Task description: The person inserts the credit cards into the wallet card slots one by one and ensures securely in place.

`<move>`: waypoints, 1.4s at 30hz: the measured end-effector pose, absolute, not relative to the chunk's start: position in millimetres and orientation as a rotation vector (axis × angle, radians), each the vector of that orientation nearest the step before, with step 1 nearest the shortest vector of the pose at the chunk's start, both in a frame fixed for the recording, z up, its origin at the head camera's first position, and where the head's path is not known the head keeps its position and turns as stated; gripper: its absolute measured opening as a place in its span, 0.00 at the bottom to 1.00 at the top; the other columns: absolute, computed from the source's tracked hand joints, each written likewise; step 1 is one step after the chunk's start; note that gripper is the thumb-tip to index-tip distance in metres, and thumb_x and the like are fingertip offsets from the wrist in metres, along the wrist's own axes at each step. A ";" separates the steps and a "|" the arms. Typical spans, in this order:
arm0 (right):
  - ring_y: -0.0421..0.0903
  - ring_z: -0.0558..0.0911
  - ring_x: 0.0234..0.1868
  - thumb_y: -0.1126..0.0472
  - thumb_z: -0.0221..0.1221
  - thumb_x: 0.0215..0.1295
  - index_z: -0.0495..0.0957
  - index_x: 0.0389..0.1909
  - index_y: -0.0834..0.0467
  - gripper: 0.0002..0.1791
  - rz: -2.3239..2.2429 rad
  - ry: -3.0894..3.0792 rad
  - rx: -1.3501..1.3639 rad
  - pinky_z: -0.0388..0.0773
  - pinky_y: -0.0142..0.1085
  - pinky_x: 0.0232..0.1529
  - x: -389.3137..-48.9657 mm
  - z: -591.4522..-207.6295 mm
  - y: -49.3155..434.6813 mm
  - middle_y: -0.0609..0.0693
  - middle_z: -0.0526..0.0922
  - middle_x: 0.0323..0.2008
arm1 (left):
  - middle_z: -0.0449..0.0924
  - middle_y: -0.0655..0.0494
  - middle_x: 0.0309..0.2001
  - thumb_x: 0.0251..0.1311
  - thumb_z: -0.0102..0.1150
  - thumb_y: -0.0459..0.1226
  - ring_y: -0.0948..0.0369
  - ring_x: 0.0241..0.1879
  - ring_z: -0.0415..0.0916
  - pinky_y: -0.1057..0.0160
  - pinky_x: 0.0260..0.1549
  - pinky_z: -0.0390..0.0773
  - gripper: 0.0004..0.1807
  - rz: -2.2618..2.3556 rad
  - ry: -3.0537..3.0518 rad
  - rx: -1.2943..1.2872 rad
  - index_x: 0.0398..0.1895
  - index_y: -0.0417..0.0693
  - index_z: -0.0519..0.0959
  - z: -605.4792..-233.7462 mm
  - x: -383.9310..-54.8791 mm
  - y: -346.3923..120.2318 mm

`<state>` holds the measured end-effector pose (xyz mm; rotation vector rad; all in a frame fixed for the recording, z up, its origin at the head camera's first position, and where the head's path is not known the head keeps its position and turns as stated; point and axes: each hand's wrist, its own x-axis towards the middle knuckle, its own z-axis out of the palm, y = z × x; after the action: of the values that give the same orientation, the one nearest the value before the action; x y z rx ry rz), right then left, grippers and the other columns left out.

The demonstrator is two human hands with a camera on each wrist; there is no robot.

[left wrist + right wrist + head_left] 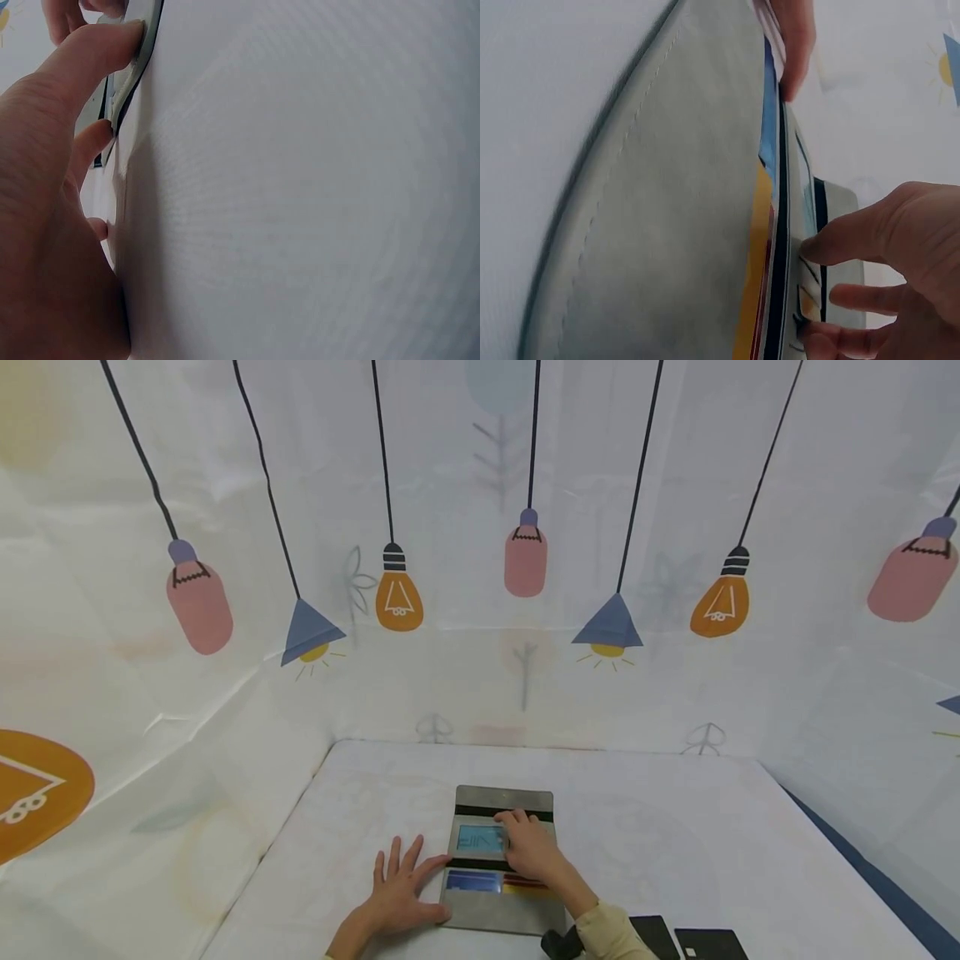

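Note:
A grey stitched wallet (487,912) lies unfolded on the white table, crossed by two black bands. A blue card (472,882) and a yellow-and-red card (754,262) show along its near pocket; a light-blue card (478,838) shows in the middle panel. My left hand (401,893) is spread beside the wallet, thumb and a fingertip at its left edge. In the left wrist view the thumb presses on that edge. My right hand (534,852) lies over the right half of the middle panel, thumb and fingertips touching it, and hides part of that panel.
Two flat black pieces (708,943) lie near the front edge, right of the wallet. A dark object (558,943) sits partly behind my right sleeve (611,931). White cloth walls (465,693) printed with lamps enclose the table (675,835).

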<state>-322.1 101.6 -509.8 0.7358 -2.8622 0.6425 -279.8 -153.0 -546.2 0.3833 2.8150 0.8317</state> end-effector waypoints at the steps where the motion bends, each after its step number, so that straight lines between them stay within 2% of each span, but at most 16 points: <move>1: 0.60 0.77 0.45 0.74 0.58 0.58 0.72 0.58 0.61 0.25 0.623 -2.864 0.722 0.76 0.48 0.34 -321.6 -510.1 99.9 0.61 0.76 0.50 | 0.45 0.39 0.78 0.45 0.69 0.62 0.31 0.74 0.25 0.28 0.64 0.24 0.43 0.836 2.815 0.387 0.67 0.66 0.70 -545.9 -279.8 -153.0; 5: 0.60 0.77 0.45 0.72 0.60 0.59 0.74 0.58 0.60 0.24 0.506 -2.862 0.654 0.78 0.48 0.33 -318.8 -511.3 91.3 0.62 0.76 0.52 | 0.45 0.39 0.78 0.45 0.69 0.62 0.31 0.74 0.25 0.28 0.64 0.24 0.42 0.856 2.814 0.399 0.67 0.66 0.70 -545.9 -280.2 -153.3; 12: 0.62 0.77 0.49 0.64 0.61 0.62 0.74 0.59 0.58 0.23 0.342 -2.875 0.557 0.78 0.58 0.43 -313.6 -518.3 79.2 0.61 0.77 0.54 | 0.46 0.39 0.77 0.45 0.68 0.63 0.31 0.74 0.27 0.28 0.65 0.26 0.42 0.842 2.831 0.410 0.67 0.67 0.70 -549.7 -279.9 -153.1; 22: 0.63 0.75 0.55 0.62 0.60 0.66 0.71 0.62 0.59 0.24 0.552 -2.938 0.732 0.77 0.58 0.49 -313.5 -507.4 100.4 0.62 0.72 0.59 | 0.47 0.38 0.77 0.45 0.68 0.63 0.30 0.74 0.28 0.27 0.65 0.28 0.43 0.815 2.855 0.410 0.67 0.64 0.70 -542.5 -276.4 -154.1; 26: 0.59 0.79 0.53 0.61 0.58 0.69 0.70 0.63 0.59 0.23 0.580 -2.975 0.768 0.77 0.58 0.47 -311.8 -502.9 112.0 0.60 0.73 0.58 | 0.46 0.38 0.77 0.46 0.68 0.63 0.30 0.74 0.27 0.28 0.65 0.26 0.43 0.808 2.852 0.407 0.67 0.64 0.69 -543.2 -275.7 -153.7; 29: 0.59 0.79 0.53 0.59 0.59 0.68 0.70 0.63 0.58 0.23 0.652 -3.011 0.748 0.75 0.64 0.45 -310.7 -503.8 121.3 0.60 0.74 0.57 | 0.45 0.38 0.77 0.46 0.68 0.63 0.30 0.74 0.26 0.28 0.65 0.25 0.43 0.807 2.845 0.404 0.68 0.65 0.69 -544.8 -276.2 -153.2; 34: 0.63 0.73 0.62 0.58 0.61 0.66 0.70 0.63 0.59 0.25 0.733 -3.055 0.680 0.65 0.75 0.50 -307.7 -506.7 138.4 0.62 0.73 0.61 | 0.46 0.38 0.77 0.46 0.68 0.63 0.30 0.74 0.27 0.28 0.65 0.25 0.43 0.801 2.851 0.402 0.67 0.65 0.69 -545.1 -276.2 -152.8; 42: 0.64 0.71 0.65 0.55 0.63 0.65 0.67 0.66 0.58 0.30 0.758 -3.111 0.708 0.61 0.77 0.53 -302.3 -509.6 162.7 0.62 0.70 0.65 | 0.46 0.38 0.77 0.45 0.68 0.63 0.30 0.74 0.27 0.28 0.65 0.26 0.43 0.815 2.855 0.409 0.67 0.65 0.69 -544.3 -275.3 -153.6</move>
<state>-302.3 162.7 -509.6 0.7083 -3.1113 0.7583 -275.3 -153.6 -544.3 0.4089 2.8546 0.8150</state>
